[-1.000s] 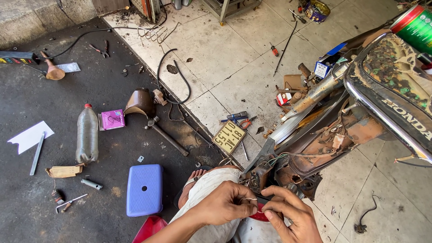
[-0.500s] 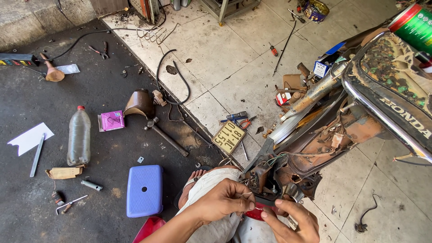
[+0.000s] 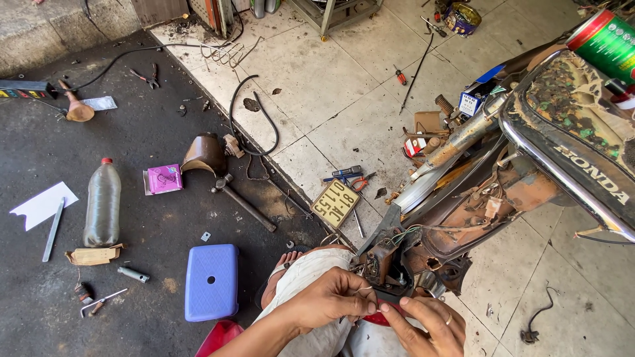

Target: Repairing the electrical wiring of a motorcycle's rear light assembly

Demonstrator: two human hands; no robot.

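A head-worn camera looks down at a person crouched on a workshop floor, working at the tail end of an old, rusty motorcycle that fills the right side of the frame.

At the bottom centre, the left hand has its fingertips pinched narrow on a thin pale wire that runs from the bundle of wiring at the bike's rear. The right hand, just beside it with a ring on one finger, pinches at the same spot, its fingers closed on the wire's end above a red tail-light lens. The two hands meet fingertip to fingertip, a hold that suits fine work on something thin, and they stay close to the frame, probably because the wire is short.

Tools and parts lie scattered within arm's reach. Left of the hands stands a small blue plastic stool. Above it, in the centre of the frame, a hammer lies on the dark floor, and a pale licence plate lies flat at the edge of the tiles, with pliers just beside it. At the left a clear plastic bottle stands upright, near a pink box and a white sheet of paper. A black cable loops across the upper centre, and a green can sits at the upper right corner on the bike.
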